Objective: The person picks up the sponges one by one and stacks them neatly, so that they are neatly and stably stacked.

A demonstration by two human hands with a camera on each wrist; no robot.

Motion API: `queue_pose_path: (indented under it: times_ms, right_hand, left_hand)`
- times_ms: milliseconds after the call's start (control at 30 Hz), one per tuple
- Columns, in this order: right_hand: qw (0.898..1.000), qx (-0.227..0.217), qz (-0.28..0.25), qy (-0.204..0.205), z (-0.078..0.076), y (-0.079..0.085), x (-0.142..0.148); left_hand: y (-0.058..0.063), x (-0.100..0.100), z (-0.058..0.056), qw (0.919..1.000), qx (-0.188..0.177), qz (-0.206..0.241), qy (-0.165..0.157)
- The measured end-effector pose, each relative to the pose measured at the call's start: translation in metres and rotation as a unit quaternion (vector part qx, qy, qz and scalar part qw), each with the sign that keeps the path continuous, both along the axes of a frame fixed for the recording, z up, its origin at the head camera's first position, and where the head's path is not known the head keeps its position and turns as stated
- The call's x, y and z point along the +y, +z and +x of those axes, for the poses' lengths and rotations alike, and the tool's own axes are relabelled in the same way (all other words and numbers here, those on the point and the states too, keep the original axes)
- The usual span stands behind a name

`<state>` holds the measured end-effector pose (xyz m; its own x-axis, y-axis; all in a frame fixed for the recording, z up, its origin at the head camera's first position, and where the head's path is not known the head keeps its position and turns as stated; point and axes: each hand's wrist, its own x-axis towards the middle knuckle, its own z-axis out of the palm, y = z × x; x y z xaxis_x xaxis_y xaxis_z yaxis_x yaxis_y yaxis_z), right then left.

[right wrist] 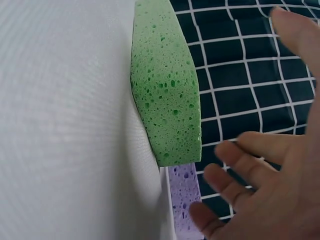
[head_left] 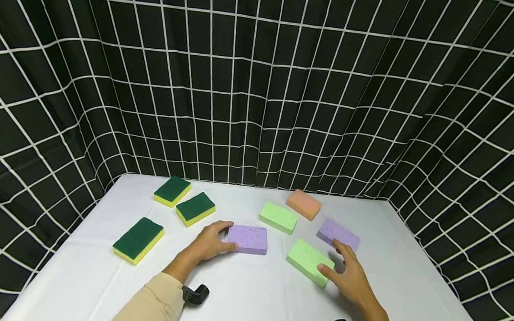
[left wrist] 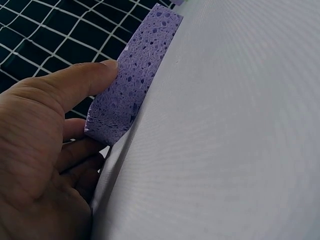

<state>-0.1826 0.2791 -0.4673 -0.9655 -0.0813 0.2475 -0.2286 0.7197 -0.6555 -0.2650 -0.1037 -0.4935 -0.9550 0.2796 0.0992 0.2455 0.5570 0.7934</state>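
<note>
- White-covered tabletop (head_left: 242,294).
- Toward left edge: three green-and-yellow scouring sponges (head_left: 137,237) (head_left: 196,207) (head_left: 172,189).
- Between side edges: purple sponge (head_left: 248,237), two light-green sponges (head_left: 278,217) (head_left: 307,260).
- Toward right edge: second purple sponge (head_left: 337,232).
- Near far edge: orange sponge (head_left: 303,203).

Speckled pastels, dark two-tones, white-on-black grid

Two purple sponges (head_left: 247,239) (head_left: 336,231): darker purple specks. Two light green sponges (head_left: 278,217) (head_left: 307,261): deeper green specks. Orange sponge (head_left: 304,204): pinker top. Three scrub sponges (head_left: 172,189) (head_left: 196,207) (head_left: 138,237): dark green top, yellow base. Tablecloth (head_left: 242,294): plain white. Curtain (head_left: 243,73): black, white grid lines. Sleeve (head_left: 151,302): plain beige. Left wrist device (head_left: 196,295): black.
</note>
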Motion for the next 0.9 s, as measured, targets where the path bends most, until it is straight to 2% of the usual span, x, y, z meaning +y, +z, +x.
queue_pose_path:
  times_ms: [100, 200, 333, 500, 733, 900]
  right_hand:
    - [0.999, -0.028, 0.039, -0.008, 0.0016, -0.0024, -0.0013]
    - [0.997, -0.035, 0.072, -0.01, 0.0012, -0.0037, -0.0016]
    - [0.994, -0.049, 0.101, -0.008, -0.0005, -0.0032, -0.001]
    - [0.988, -0.076, 0.131, -0.013, -0.0025, -0.0026, -0.0007]
    - [0.986, -0.064, 0.15, -0.015, -0.0038, -0.0038, -0.0019]
    - [0.989, -0.052, 0.137, -0.019, -0.0027, -0.0056, -0.0006]
  left_hand:
    - [-0.0019, -0.0004, 0.0019, 1.0, -0.003, 0.003, -0.001]
    - [-0.0024, -0.0005, 0.0016, 1.0, 0.005, 0.004, -0.002]
    - [-0.0009, -0.0006, 0.0002, 0.9999, 0.017, 0.002, -0.002]
    - [0.0032, -0.0009, 0.0001, 0.9999, 0.012, 0.004, -0.001]
    - [0.0034, -0.0009, 0.0, 0.9999, 0.012, 0.004, 0.001]
    - [0.0013, -0.0001, 0.0015, 0.9999, 0.01, 0.009, -0.004]
